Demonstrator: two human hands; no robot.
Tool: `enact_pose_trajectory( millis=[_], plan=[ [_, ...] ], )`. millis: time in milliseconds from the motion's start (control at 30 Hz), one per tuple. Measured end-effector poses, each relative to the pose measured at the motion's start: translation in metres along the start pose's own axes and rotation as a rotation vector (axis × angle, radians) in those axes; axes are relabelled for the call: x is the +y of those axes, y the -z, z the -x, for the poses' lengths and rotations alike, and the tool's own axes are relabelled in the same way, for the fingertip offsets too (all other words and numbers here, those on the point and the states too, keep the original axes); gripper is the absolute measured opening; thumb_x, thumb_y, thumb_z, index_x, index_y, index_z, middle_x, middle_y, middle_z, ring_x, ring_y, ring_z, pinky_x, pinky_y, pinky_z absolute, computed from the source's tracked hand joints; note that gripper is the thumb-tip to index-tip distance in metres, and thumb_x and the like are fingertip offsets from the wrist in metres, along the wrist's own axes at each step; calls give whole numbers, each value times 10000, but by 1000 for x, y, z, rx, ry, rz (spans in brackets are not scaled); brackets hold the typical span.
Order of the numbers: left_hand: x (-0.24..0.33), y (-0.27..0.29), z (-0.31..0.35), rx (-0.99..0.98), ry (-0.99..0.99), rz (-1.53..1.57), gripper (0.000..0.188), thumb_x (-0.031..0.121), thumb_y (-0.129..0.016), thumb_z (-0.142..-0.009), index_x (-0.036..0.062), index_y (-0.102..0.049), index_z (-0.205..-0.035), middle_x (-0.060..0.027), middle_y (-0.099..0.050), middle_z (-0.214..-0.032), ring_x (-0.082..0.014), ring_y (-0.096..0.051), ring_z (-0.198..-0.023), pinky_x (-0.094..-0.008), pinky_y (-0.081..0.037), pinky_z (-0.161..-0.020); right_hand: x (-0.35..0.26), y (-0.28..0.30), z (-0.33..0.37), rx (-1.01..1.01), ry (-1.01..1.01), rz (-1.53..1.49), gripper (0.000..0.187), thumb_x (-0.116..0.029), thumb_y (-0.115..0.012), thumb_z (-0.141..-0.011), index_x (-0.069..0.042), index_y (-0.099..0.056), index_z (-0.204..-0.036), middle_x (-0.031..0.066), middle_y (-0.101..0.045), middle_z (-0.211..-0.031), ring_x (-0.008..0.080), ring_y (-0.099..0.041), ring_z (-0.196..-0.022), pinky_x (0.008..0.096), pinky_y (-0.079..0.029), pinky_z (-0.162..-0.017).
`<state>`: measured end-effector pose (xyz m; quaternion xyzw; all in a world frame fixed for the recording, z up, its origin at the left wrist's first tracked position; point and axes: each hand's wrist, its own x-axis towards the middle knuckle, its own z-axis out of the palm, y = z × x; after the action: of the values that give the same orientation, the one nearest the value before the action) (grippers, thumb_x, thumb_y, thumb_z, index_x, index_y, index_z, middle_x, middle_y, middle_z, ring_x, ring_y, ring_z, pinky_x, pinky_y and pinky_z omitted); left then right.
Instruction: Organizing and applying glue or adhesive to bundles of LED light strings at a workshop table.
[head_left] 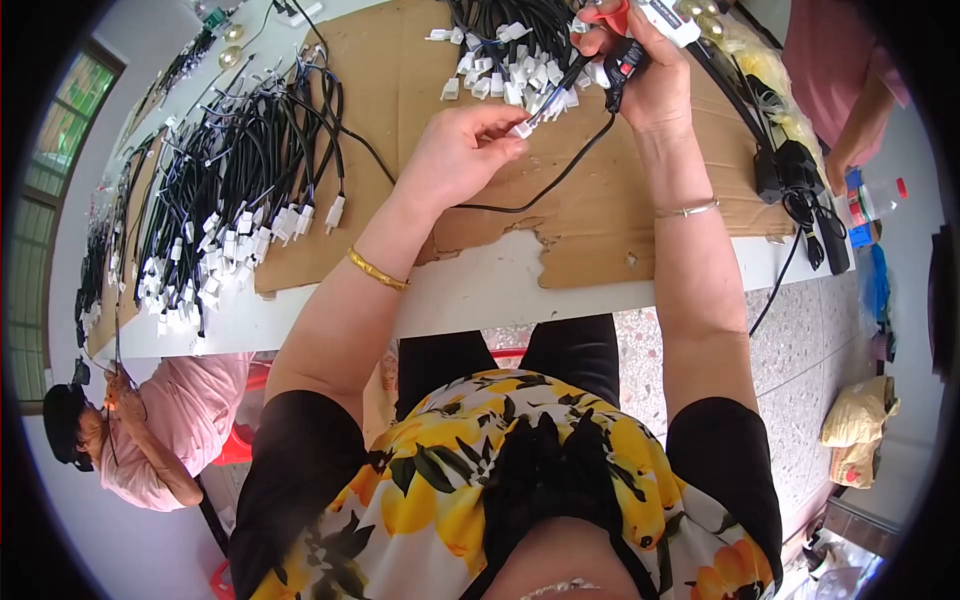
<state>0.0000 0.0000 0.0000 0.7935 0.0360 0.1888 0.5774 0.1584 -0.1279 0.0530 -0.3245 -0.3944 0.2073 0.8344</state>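
My left hand [465,150] pinches a white plastic connector [522,129] on the end of a dark cable, above the cardboard. To its right, my right hand [660,85] is wrapped around a corded hand tool [625,62] with a black grip, a small red switch, a red part and a white body. Its working tip is hidden. From the grip, a black cord [560,180] loops down and left over the cardboard. Just beyond my hands lies a pile of black cables with white connectors [530,75].
Cardboard [400,60] covers much of the white table [480,275]. A bundle of black cables [240,150] with white connectors lies at left. Black power adapters [790,172] sit near the right edge. A person in pink [190,420] works at lower left; another arm [860,120] shows at right.
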Motion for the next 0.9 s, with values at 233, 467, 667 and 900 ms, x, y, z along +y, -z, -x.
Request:
enact_pose_trajectory(
  millis=[233,467,667,900],
  plan=[
    [0,-5,4,13,-57,-19,211,28,-602,-762,-4,-603,-971,-57,-626,-789,-97,-590,-698,-225,-470,-634,-2,-9,6,22,-20,-31,241,-211,-548,-799,12,-539,-891,145,-594,-847,221,-585,-648,339,-467,-721],
    [1,3,-4,190,-46,180,187,15,-563,-794,-18,-597,-976,-52,-627,-823,-100,-568,-702,-230,-477,-633,0,-12,7,-20,-130,-18,279,-224,-587,-794,11,-549,-939,130,-601,-895,216,-598,-774,332,-466,-761],
    [-8,16,-10,288,6,549,211,-8,-515,-823,-50,-566,-1023,-87,-619,-893,-131,-589,-764,-240,-497,-669,1,-14,7,-162,-155,241,324,-253,-552,-793,25,-543,-957,137,-585,-906,236,-575,-835,380,-419,-866],
    [-12,25,-9,383,-57,542,212,-29,-528,-811,-61,-563,-1017,-94,-619,-907,-144,-596,-786,-248,-503,-708,-10,-24,35,-228,-264,586,332,-230,-573,-774,28,-551,-980,115,-604,-867,194,-573,-779,319,-438,-763]
  ],
)
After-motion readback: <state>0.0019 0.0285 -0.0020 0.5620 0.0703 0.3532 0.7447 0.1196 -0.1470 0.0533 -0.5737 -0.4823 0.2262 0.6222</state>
